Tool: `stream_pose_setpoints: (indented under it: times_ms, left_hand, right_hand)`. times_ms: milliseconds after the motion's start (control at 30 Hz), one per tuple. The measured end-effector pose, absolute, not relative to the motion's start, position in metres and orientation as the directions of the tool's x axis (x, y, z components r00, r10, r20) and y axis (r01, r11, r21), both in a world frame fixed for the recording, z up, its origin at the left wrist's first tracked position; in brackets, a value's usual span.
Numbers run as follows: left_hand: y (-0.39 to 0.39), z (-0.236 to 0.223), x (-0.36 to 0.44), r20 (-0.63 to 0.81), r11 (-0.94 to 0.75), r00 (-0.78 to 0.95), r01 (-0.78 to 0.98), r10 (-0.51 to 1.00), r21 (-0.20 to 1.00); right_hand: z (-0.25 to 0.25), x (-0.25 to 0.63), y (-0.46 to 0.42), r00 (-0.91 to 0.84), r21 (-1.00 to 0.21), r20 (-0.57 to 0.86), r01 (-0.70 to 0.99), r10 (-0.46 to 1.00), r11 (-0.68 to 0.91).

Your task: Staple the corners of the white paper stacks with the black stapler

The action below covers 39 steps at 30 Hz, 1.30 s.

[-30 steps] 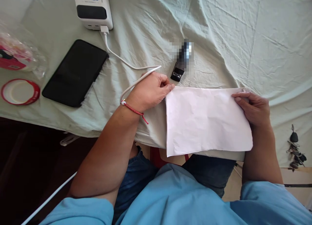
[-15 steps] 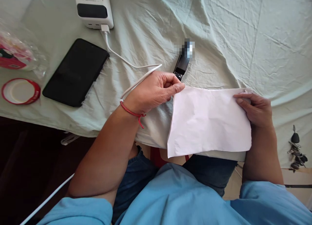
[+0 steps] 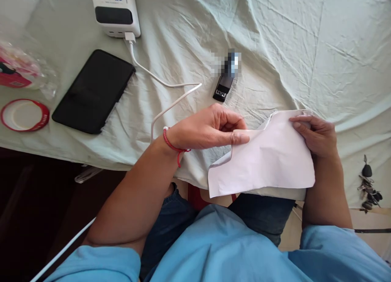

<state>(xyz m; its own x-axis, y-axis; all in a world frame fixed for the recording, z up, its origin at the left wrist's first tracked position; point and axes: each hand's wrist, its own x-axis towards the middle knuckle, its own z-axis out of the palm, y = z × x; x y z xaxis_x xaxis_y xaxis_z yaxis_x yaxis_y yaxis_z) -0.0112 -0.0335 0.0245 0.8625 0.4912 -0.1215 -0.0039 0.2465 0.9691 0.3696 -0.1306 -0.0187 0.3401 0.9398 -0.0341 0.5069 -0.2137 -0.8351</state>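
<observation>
- White paper (image 3: 269, 155): on the near side of the counter (image 3: 293, 49), slightly creased, with layered edges showing at the left. Its far left part is bent up into a fold; its near left corner pokes past the counter's edge, above the person's lap.
- Left hand (image 3: 214, 129): its grip is clamped on the paper, thumb flat on top, fingers curled behind the bent edge. A thin braided red cord circles the wrist.
- Right hand (image 3: 319, 135): thumb and fingers close together at the far right corner; I cannot tell whether the grip pinches the sheet or presses on it.
- Black stapler (image 3: 221, 92): slim, with a metal slot at its near end and its far end blurred; just beyond the left hand, apart from it.
- White cable (image 3: 152, 75): smooth, bent sharply near the stapler, running to a boxy white power bank (image 3: 117, 25) with a glossy dark panel.
- Black phone (image 3: 93, 92): flat, with rounded corners, left of the cable.
- Red ring (image 3: 44, 119) and clear crinkled plastic packet (image 3: 18, 66): at the far left.
- Keys (image 3: 368, 188): a metal and black bunch, right of the right arm.
- Pale green cloth covers the counter, rumpled; a broad stretch of it extends beyond the paper and right hand.
</observation>
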Motion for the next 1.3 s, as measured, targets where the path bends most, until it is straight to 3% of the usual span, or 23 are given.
stream_pose_setpoints:
  times_ms: [133, 267, 400, 600, 800, 933, 1300]
  left_hand:
    - [-0.031, 0.023, -0.017, -0.110, 0.244, 0.896, 0.002, 0.430, 0.970]
    - [-0.029, 0.019, -0.021, -0.140, 0.211, 0.765, 0.006, 0.629, 0.977]
    - [-0.030, 0.014, -0.018, -0.216, 0.296, 0.642, -0.017, 0.736, 0.955]
    - [-0.031, 0.008, -0.013, -0.332, 0.432, 0.605, -0.023, 0.724, 0.902]
    - [-0.029, 0.014, -0.010, -0.392, 0.457, 0.578, 0.037, 0.716, 0.889]
    - [-0.030, 0.011, -0.011, -0.401, 0.410, 0.615, 0.136, 0.679, 0.902]
    - [-0.030, 0.006, -0.017, -0.323, 0.123, 0.573, 0.360, 0.753, 0.925]
  right_hand:
    - [-0.018, 0.367, -0.131, 0.349, -0.839, -0.056, 0.492, 0.935, -0.234]
    - [-0.018, 0.367, -0.130, 0.352, -0.848, -0.032, 0.485, 0.935, -0.212]
    - [-0.019, 0.371, -0.128, 0.391, -0.886, 0.038, 0.439, 0.920, -0.150]
    - [-0.025, 0.375, -0.123, 0.505, -0.937, 0.152, 0.347, 0.850, -0.039]
    - [-0.022, 0.376, -0.122, 0.579, -0.906, 0.224, 0.421, 0.784, -0.052]
    - [-0.020, 0.379, -0.123, 0.605, -0.901, 0.245, 0.431, 0.757, -0.054]
    - [-0.021, 0.378, -0.130, 0.495, -0.879, 0.054, 0.436, 0.867, -0.193]
